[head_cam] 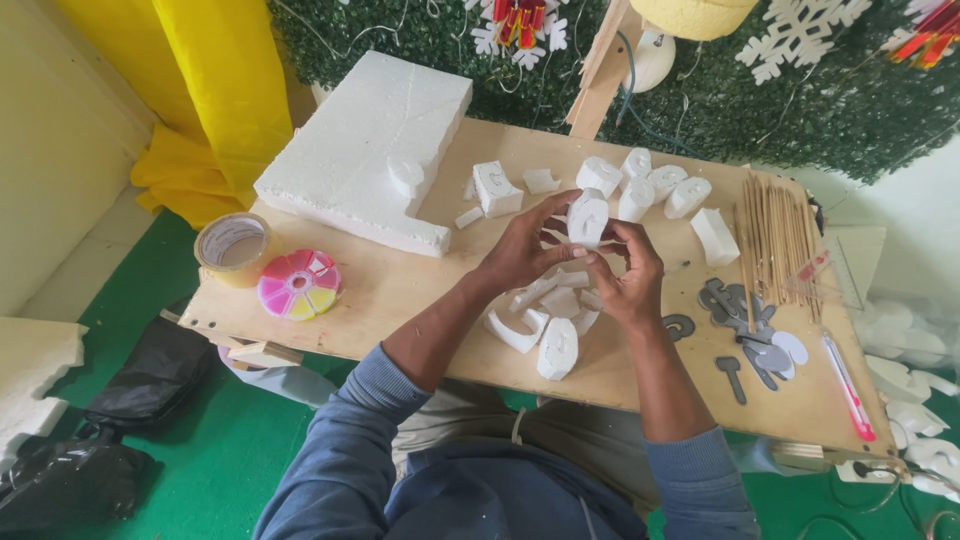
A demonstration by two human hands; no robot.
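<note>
You held a small white foam piece (pixel 588 218) up over the middle of the wooden bench (pixel 420 300), your left hand (pixel 523 250) and right hand (pixel 632 272) both pinched on it from either side with fingertips meeting. Beneath your hands lay more cut foam shapes (pixel 545 320), with a row of others (pixel 650 185) just beyond. A thick foam slab (pixel 360 150) sat to the left, bamboo sticks (pixel 775 240) to the right, and a tape roll (pixel 233 248) beside a round colourful bead box (pixel 298 284) near the left edge.
</note>
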